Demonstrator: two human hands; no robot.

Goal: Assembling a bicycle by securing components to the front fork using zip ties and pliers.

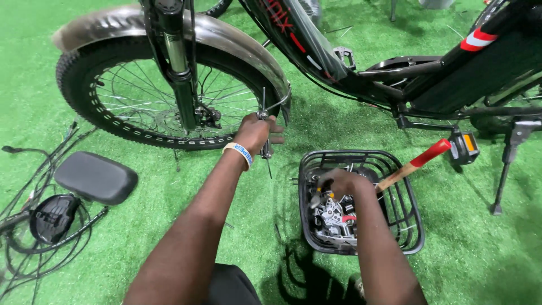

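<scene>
My left hand (pixel 255 133) grips the metal stay (pixel 263 116) at the mudguard (pixel 237 42); my right hand (pixel 339 183) closes on tools inside the black wire basket (pixel 415 226) just beside it.

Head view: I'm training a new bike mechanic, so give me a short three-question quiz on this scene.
1. True or false: the left hand grips a metal tool beside the front wheel.
2. Where is the right hand? A) on the pedal B) in the black wire basket C) on the seat pad
3. What colour is the tip of the wooden handle sticking out of the basket?

Key: 1 true; 2 B; 3 red.
</scene>
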